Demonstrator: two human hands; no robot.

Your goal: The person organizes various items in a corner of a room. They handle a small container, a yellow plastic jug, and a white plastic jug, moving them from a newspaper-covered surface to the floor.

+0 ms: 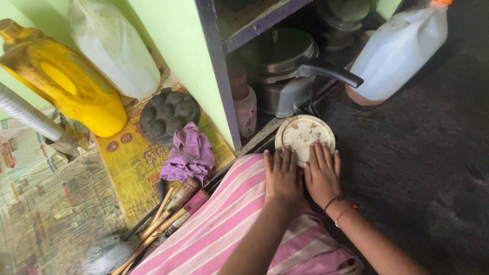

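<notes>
we note both hands, left hand (281,175) and right hand (322,170), flat and unclenched, fingertips on the round board (304,133). on the dark floor (423,153), uneven pressing could slide it against the pressure cooker (285,76).

Pink white-striped garment (224,224) over lap; bare forearms; red thread bands (338,206) on right wrist.
</notes>
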